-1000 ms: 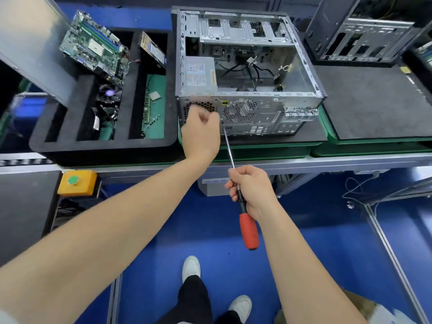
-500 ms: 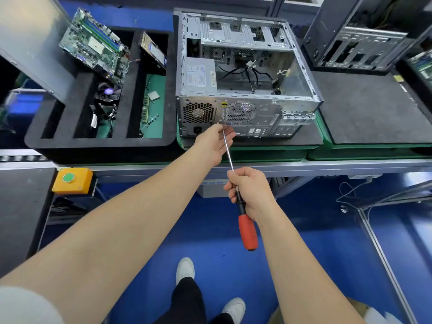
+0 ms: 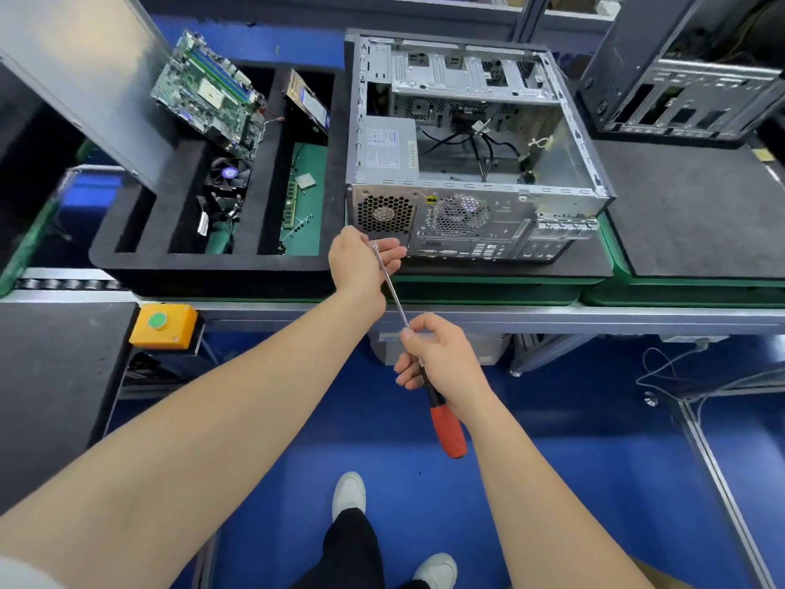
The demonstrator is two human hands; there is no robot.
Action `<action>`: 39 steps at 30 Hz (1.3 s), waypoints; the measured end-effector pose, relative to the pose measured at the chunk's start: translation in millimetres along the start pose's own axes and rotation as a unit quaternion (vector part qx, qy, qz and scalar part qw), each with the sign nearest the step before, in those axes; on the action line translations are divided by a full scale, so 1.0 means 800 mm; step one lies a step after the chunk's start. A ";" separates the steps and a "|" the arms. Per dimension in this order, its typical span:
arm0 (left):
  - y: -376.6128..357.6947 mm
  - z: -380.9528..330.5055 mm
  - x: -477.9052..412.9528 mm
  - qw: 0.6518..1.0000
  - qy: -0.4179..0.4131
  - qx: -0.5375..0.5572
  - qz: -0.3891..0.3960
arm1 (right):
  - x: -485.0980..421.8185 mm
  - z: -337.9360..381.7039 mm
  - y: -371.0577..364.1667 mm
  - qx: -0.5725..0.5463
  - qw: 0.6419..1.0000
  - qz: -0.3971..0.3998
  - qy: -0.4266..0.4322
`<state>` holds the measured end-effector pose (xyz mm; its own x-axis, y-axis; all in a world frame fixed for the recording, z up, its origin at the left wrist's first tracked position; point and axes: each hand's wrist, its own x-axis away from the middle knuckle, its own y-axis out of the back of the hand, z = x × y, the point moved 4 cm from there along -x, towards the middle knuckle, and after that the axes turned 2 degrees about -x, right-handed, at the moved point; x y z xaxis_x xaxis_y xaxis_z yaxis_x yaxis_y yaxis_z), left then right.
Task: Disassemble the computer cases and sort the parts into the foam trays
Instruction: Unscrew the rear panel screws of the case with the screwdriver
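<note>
Second case (image 3: 688, 78) partly off-frame

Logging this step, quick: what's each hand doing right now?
Left hand: at the screwdriver tip; grip cannot be told.
Right hand: holding the screwdriver.
</note>
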<state>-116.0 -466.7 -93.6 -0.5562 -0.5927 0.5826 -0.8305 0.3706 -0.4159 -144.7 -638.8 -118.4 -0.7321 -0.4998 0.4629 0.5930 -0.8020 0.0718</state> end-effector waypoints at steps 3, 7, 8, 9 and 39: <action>0.022 -0.039 -0.020 0.999 -0.019 -0.020 -0.040 | -0.019 0.019 -0.029 0.006 1.000 0.019 0.013; 0.050 -0.083 -0.060 0.993 -0.046 -0.092 -0.064 | -0.047 0.043 -0.063 0.008 0.999 0.030 0.028; 0.056 -0.092 -0.072 0.990 -0.050 -0.117 -0.067 | -0.054 0.048 -0.070 0.006 0.999 0.031 0.029; 0.061 -0.096 -0.079 0.986 -0.052 -0.143 -0.067 | -0.058 0.051 -0.074 0.005 0.999 0.029 0.028; 0.055 -0.156 -0.083 0.859 -0.314 -0.395 0.085 | -0.126 0.146 -0.154 -0.038 0.997 -0.004 0.068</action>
<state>-119.3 -321.8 -63.3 -0.7513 -0.6591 -0.0349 -0.6385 0.7124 0.2912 -104.7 -451.3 -71.0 -0.7791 -0.5281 0.3378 0.5629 -0.8265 0.0059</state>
